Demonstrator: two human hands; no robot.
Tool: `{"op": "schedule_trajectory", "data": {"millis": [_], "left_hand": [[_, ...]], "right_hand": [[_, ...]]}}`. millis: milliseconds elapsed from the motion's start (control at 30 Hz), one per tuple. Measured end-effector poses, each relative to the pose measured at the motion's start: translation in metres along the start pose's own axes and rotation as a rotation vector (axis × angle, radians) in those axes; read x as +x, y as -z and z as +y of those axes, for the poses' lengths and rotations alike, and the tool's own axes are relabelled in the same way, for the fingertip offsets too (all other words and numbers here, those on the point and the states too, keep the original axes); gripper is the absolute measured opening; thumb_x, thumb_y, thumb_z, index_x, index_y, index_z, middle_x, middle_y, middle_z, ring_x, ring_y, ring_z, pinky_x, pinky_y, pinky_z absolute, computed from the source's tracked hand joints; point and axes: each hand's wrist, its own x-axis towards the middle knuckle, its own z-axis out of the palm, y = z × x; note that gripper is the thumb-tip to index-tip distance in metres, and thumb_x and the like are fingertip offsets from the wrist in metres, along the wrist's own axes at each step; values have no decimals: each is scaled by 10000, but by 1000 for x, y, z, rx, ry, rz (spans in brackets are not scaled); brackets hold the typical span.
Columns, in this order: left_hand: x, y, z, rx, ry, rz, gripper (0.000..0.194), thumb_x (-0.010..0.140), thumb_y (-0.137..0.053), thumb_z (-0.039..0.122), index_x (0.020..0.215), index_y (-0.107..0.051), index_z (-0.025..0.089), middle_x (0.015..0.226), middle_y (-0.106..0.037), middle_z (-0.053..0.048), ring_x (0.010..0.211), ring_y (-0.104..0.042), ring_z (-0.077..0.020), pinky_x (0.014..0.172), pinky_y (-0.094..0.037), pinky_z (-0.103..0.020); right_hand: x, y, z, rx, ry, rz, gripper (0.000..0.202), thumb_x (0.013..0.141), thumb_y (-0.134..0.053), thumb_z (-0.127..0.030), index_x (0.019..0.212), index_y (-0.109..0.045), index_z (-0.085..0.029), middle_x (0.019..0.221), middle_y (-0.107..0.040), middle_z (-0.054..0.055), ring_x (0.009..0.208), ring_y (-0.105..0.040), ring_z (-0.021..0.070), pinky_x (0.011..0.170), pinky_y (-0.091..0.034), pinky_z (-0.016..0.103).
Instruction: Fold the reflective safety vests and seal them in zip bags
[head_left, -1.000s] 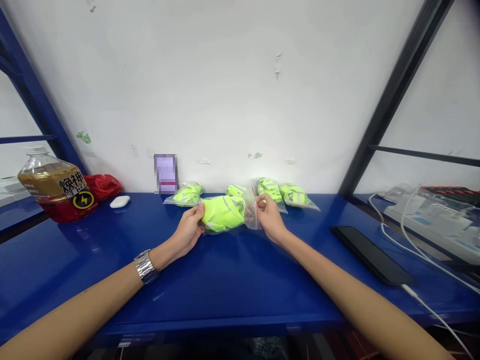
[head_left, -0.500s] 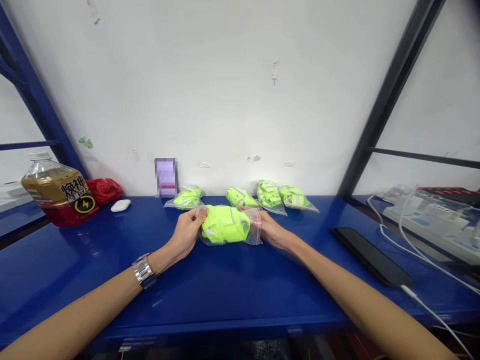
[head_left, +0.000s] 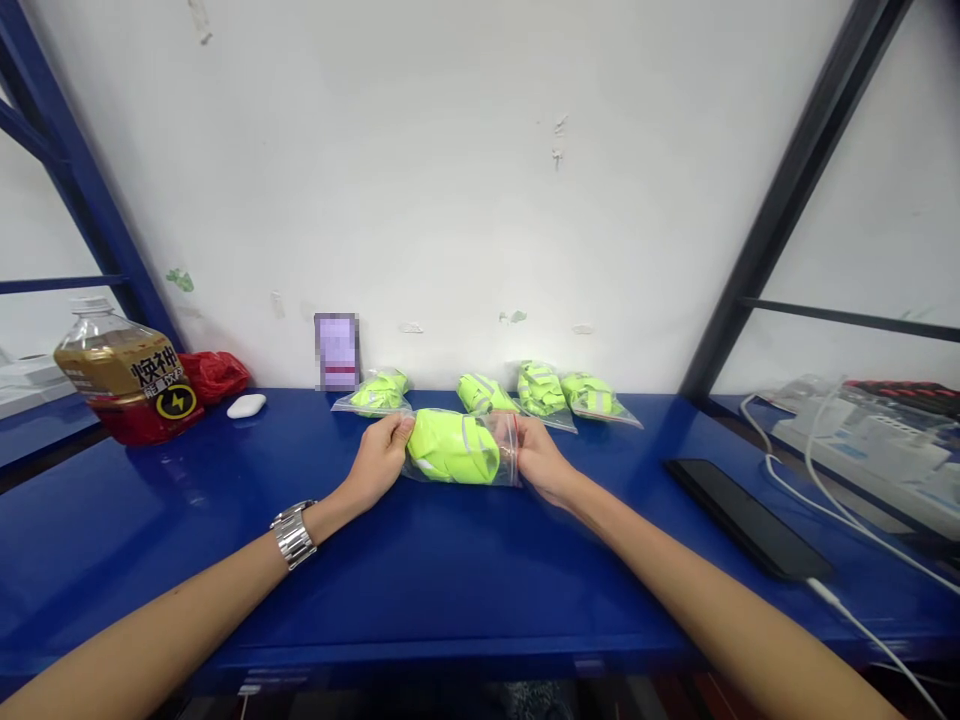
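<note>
Between my hands is a clear zip bag (head_left: 508, 462) with a folded neon-yellow reflective vest (head_left: 450, 446) inside, held over the blue table (head_left: 450, 580). My left hand (head_left: 381, 455), with a metal watch (head_left: 293, 534) on the wrist, pinches the bag's left end, thumb on top. At the other end, my right hand (head_left: 546, 458) grips the bag beside its red-edged zip opening; some of its fingers are hidden behind the plastic. Similar bagged vests lie behind: one bag (head_left: 379, 392) on the left and several on the right, including the rightmost bag (head_left: 591, 396).
A large drink bottle (head_left: 124, 370), a red plastic bag (head_left: 217, 376) and a white earbud case (head_left: 247, 406) stand at the left. A blurred purple-screened device (head_left: 337, 352) leans on the wall. At right lie a black phone (head_left: 742, 515) on a cable and white power strips (head_left: 877, 440).
My right hand has shifted its grip at the bag's zip end, its fingers now curled at the edge. The whole view has moved slightly; the left hand keeps its hold.
</note>
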Motion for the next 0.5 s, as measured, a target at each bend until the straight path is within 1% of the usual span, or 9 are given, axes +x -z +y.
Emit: {"op": "schedule_trajectory", "data": {"millis": [33, 100, 200, 267, 300, 367, 433, 500], "left_hand": [[1, 0, -1, 14, 1, 8, 370, 814, -517, 464, 590, -450, 178, 567, -387, 40, 574, -342, -116, 529, -254, -234], [1, 0, -1, 35, 8, 34, 373, 826, -505, 481, 612, -455, 179, 574, -393, 41, 571, -346, -116, 526, -258, -234], [1, -1, 2, 33, 23, 115, 400, 838, -494, 530, 639, -432, 188, 586, -390, 44, 563, -338, -112, 512, -259, -232], [0, -2, 5, -7, 32, 161, 431, 829, -513, 558, 627, -391, 198, 578, -359, 52, 547, -320, -104, 500, -257, -229], [-1, -2, 7, -25, 39, 174, 447, 822, -526, 566, 617, -368, 202, 571, -341, 56, 538, -309, -99, 494, -255, -227], [-1, -1, 10, -23, 50, 187, 476, 815, -543, 570, 596, -330, 206, 561, -319, 59, 527, -295, -93, 488, -249, -228], [0, 1, 12, 37, 50, 197, 490, 820, -538, 568, 582, -309, 205, 557, -306, 59, 528, -288, -92, 489, -239, -233], [1, 3, 13, 106, 32, 202, 491, 835, -517, 560, 575, -302, 204, 556, -296, 57, 530, -282, -94, 494, -228, -241]], "right_hand": [[0, 1, -1, 7, 4, 16, 165, 632, -690, -247, 601, -547, -171, 830, -598, 28, 784, -570, 167, 731, -486, 303], [0, 3, -5, 46, -25, -35, 145, 665, -685, -292, 695, -609, -172, 888, -615, 42, 770, -573, 165, 706, -489, 301], [-3, 6, -11, 158, -86, -203, 274, 770, -626, -425, 883, -668, -179, 811, -628, 32, 656, -560, 152, 633, -485, 290], [-5, 8, -11, 231, -98, -285, 336, 783, -623, -477, 927, -678, -178, 752, -626, 20, 644, -567, 155, 654, -487, 294], [-6, 8, -11, 259, -104, -302, 360, 770, -641, -493, 941, -680, -179, 747, -630, 17, 664, -579, 161, 682, -489, 300], [-7, 9, -10, 300, -121, -294, 412, 741, -670, -527, 965, -678, -181, 788, -652, 24, 733, -605, 180, 740, -491, 312], [-7, 7, -10, 315, -138, -289, 443, 739, -670, -552, 983, -675, -182, 852, -671, 38, 793, -618, 192, 774, -490, 320], [-6, 4, -9, 307, -156, -307, 431, 761, -660, -547, 989, -674, -182, 883, -679, 45, 809, -621, 191, 788, -488, 323]]}}
